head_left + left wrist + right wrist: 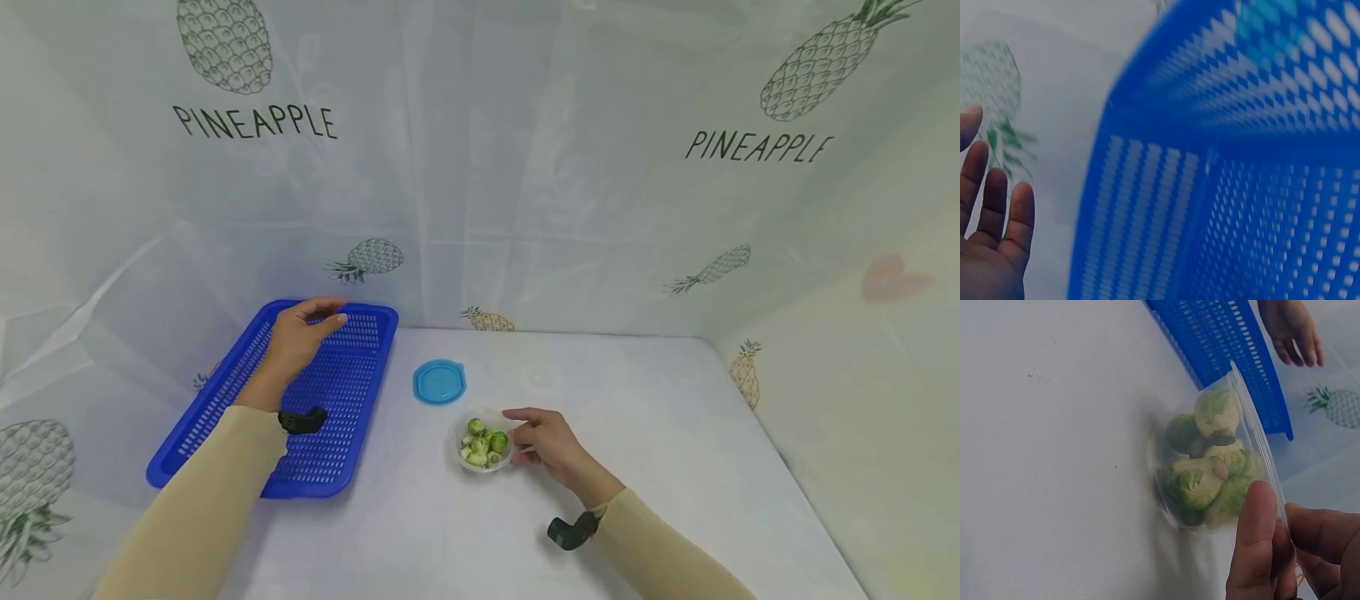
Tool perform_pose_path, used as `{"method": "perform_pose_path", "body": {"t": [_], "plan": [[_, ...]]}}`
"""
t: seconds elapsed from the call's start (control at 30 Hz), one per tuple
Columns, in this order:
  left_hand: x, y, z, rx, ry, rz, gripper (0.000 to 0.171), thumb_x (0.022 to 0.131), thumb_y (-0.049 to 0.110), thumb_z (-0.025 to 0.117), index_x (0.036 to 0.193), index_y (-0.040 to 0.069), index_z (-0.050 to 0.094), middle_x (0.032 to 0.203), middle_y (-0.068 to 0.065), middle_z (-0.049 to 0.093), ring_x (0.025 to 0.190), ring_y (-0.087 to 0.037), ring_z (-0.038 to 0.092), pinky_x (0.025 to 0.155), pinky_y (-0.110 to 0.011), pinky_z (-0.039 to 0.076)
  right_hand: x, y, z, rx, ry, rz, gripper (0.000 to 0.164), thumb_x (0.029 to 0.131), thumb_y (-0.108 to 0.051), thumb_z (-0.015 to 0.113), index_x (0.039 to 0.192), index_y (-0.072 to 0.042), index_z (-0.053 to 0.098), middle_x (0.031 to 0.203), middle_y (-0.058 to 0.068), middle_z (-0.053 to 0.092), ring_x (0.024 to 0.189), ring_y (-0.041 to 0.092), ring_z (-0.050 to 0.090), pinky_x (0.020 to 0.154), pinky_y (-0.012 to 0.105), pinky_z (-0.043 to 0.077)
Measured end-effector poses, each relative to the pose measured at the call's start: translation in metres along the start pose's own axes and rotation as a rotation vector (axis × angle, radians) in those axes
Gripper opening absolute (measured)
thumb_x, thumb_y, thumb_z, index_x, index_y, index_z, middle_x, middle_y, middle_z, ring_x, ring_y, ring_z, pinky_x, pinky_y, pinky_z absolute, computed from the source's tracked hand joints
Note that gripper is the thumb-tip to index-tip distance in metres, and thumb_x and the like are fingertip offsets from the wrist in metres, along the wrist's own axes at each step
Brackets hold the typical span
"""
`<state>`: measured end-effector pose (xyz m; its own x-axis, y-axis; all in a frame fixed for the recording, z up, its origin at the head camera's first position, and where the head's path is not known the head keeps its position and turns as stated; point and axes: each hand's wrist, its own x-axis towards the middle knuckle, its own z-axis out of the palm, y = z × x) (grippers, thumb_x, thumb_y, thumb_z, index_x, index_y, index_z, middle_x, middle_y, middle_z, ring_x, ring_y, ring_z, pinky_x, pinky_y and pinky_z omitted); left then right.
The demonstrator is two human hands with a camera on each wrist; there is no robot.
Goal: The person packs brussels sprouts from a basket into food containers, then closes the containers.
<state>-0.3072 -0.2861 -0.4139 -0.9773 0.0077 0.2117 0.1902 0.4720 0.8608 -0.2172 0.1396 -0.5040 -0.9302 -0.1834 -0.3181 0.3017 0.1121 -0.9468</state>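
Observation:
A clear round plastic container (461, 446) holds several Brussels sprouts (480, 450). It stands on the white table, and the sprouts show through its wall in the right wrist view. My right hand (551, 446) pinches the container's rim at its right side, the fingers (1257, 525) lying on both sides of the edge. Over the far part of a blue plastic basket (322, 492) hovers my left hand (300, 333), its fingers loosely bent with nothing between them. No sprouts show in the visible part of the basket. Behind the container lies a round light-blue lid (439, 382), touched by neither hand.
A pale sheet printed with pineapples (817, 71) hangs behind and around the table (637, 400). The basket takes up the table's left side and reaches near the back sheet. Dark wrist cameras (573, 531) stick out from both sleeves.

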Motion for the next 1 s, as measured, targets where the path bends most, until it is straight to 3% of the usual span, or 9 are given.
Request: {"method": "perform_pose_path", "body": {"t": [0.27,0.53,0.8,1.0], "plan": [[0.010,-0.036,-0.017,0.071,0.001,-0.017,0.053,0.107,0.040,0.063,0.149,0.009,0.059,0.154,-0.021,0.052,0.142,-0.043,0.047,0.110,-0.063,0.044,-0.002,-0.001,0.001,0.000,-0.012,-0.012,0.051,0.092,0.003,0.062,0.143,0.001,0.063,0.083,0.006,0.060,0.072,0.017,0.060,0.067,0.032,0.063],[0.019,-0.061,-0.027,0.214,0.005,-0.061,0.049,0.110,0.036,0.058,0.149,0.007,0.058,0.155,-0.026,0.050,0.145,-0.051,0.043,0.112,-0.070,0.040,-0.002,-0.005,0.001,-0.009,-0.015,-0.014,0.050,0.093,0.003,0.063,0.143,0.001,0.062,0.083,0.006,0.059,0.072,0.017,0.060,0.066,0.031,0.063],[0.023,-0.083,-0.031,0.250,-0.061,-0.125,0.049,0.110,0.034,0.057,0.150,0.005,0.056,0.157,-0.029,0.047,0.146,-0.053,0.040,0.113,-0.072,0.038,-0.001,-0.003,0.000,-0.014,-0.018,-0.014,0.050,0.094,0.004,0.062,0.144,0.003,0.061,0.084,0.005,0.060,0.074,0.017,0.059,0.067,0.031,0.063],[0.027,-0.097,-0.032,0.291,-0.163,-0.129,0.052,0.110,0.032,0.058,0.152,0.001,0.052,0.158,-0.034,0.043,0.146,-0.057,0.037,0.112,-0.074,0.035,0.003,-0.001,0.000,-0.025,-0.013,-0.010,0.050,0.094,0.003,0.061,0.145,0.002,0.060,0.085,0.005,0.060,0.073,0.017,0.060,0.067,0.032,0.063]]}}
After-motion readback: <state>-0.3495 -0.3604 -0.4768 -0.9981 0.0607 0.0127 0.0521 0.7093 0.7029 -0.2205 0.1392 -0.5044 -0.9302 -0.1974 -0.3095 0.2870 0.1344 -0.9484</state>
